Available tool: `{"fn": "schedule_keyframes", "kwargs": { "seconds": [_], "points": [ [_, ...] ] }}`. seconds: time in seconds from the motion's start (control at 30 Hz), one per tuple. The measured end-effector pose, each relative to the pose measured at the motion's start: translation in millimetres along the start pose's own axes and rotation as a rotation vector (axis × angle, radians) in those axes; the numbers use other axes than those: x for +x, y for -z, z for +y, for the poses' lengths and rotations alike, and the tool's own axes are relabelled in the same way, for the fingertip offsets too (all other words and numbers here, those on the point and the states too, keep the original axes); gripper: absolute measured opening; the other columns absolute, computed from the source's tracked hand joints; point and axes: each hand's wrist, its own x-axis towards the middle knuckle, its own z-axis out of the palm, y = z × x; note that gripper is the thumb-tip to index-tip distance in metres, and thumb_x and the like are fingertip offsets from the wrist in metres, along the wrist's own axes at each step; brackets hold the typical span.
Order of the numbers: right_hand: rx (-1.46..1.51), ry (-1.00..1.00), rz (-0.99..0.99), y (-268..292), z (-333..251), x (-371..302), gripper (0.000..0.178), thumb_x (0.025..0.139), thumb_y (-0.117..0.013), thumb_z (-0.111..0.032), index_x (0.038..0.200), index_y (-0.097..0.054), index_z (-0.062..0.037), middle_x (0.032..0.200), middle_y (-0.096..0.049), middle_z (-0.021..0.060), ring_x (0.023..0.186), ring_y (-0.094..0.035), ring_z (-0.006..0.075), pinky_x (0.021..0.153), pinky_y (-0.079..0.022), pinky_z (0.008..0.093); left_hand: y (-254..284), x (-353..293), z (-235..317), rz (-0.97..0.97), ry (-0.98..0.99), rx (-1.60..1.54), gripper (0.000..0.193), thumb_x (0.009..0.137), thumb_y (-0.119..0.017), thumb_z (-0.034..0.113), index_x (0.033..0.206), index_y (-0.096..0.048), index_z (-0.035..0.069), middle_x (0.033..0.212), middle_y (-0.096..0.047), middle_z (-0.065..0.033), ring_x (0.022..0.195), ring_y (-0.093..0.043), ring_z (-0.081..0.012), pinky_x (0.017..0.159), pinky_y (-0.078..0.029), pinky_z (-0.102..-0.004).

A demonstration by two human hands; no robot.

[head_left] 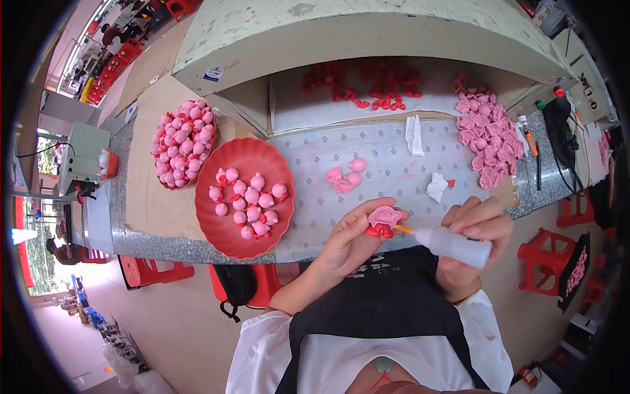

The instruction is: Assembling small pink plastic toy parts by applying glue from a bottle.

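Note:
My left hand [349, 238] pinches a small pink figure part [385, 215] with a hollow, frilled rim, and a glossy red piece [380, 231] sits at its lower end. In my right hand [484, 223] is a translucent white squeeze bottle [461, 247], tilted so its thin yellowish nozzle [404, 229] points left. The nozzle tip is at the red piece's edge; whether they touch I cannot tell. Just beyond my hands, a few loose pink parts [342, 178] lie on the patterned paper [308, 217].
A scalloped red tray [244, 150] at left holds several pink-and-red figures; a fuller tray of figures [184, 144] stands behind it. Red pieces [387, 102] lie under the shelf [367, 39]. Pink parts [485, 134] are heaped at right, near crumpled tissue [436, 188] and an orange-handled cutter [530, 141].

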Motion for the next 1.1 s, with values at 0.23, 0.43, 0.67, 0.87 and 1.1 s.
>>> {"fn": "schedule_keyframes", "kwargs": {
  "seconds": [0.23,0.43,0.67,0.87,1.1],
  "points": [
    [-0.018,0.023,-0.188,-5.4,-1.3,-2.4,0.051,0.045,-0.078,0.001,0.086,-0.049,-0.0064,0.086,-0.048,0.0077,0.066,-0.052,0.0156,0.053,-0.04,0.0236,0.5,-2.5,1.8,-0.052,0.029,-0.047,0.047,0.08,-0.051,0.027,0.115,-0.038,-0.001,0.11,-0.047,-0.0187,0.099,-0.047,-0.0226,0.089,-0.033,-0.0336],
    [-0.039,0.021,-0.2,-6.0,-0.4,-3.4,0.053,0.045,-0.079,0.0,0.088,-0.049,-0.0065,0.085,-0.048,0.0074,0.063,-0.052,0.0148,0.052,-0.039,0.023,-0.7,-1.1,2.5,-0.064,0.028,-0.02,0.046,0.08,-0.051,0.027,0.115,-0.039,0.0,0.11,-0.048,-0.0177,0.098,-0.048,-0.0223,0.088,-0.033,-0.0335],
    [-0.089,0.038,-0.229,-5.5,-1.2,-2.3,0.054,0.044,-0.079,-0.001,0.088,-0.048,-0.0061,0.082,-0.049,0.0075,0.06,-0.053,0.0145,0.049,-0.039,0.023,-0.6,-2.2,1.7,0.009,0.045,0.057,0.048,0.077,-0.052,0.033,0.114,-0.04,0.004,0.108,-0.048,-0.0182,0.096,-0.049,-0.0256,0.086,-0.036,-0.0364],
    [-0.103,0.046,-0.235,-4.9,-0.9,-1.8,0.054,0.044,-0.079,0.0,0.088,-0.048,-0.0062,0.082,-0.049,0.0076,0.06,-0.053,0.0146,0.048,-0.039,0.0227,0.6,-1.1,0.7,-0.033,0.034,0.006,0.047,0.079,-0.051,0.03,0.114,-0.04,0.002,0.109,-0.048,-0.0177,0.097,-0.048,-0.024,0.087,-0.034,-0.0349],
    [-0.09,0.04,-0.225,-4.7,-0.2,-2.8,0.053,0.044,-0.079,-0.001,0.086,-0.048,-0.0071,0.082,-0.049,0.0071,0.06,-0.053,0.0154,0.048,-0.04,0.0233,-3.1,-0.6,0.8,-0.002,0.067,0.043,0.048,0.078,-0.052,0.031,0.114,-0.04,0.002,0.108,-0.048,-0.0184,0.096,-0.049,-0.0259,0.087,-0.035,-0.0367]
  ]
}}
